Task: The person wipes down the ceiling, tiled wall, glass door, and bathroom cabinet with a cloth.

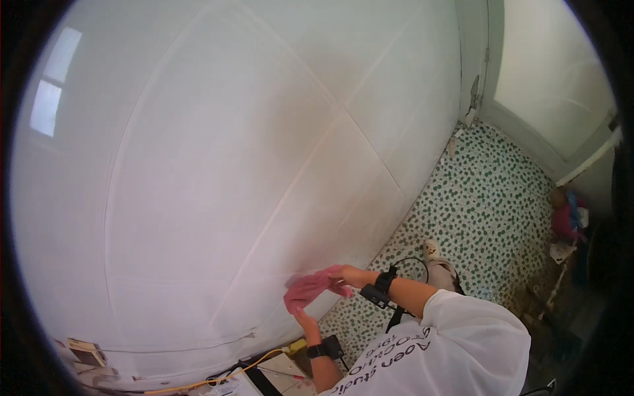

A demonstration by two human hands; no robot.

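Near the bottom centre of the frame, I am working with a pink cloth (307,290), which is hanging bunched and folded between my two hands, close to the pale wall (198,165). My right hand (349,274) is gripping the cloth's upper right end, its fingers closing on the fabric. My left hand (305,319) is touching the lower edge; its fingers are showing too small for me to tell whether they are clasping it. Black bands are circling both my wrists, the right band (385,281) and the left band (317,351). Below and to the left, a yellow cable (254,363) is running along the lower edge of the frame, while a white cable (178,350) is stretching across the wall's foot. To the right, a green-speckled floor (475,178) is spreading toward a pale door (548,79) at upper right.
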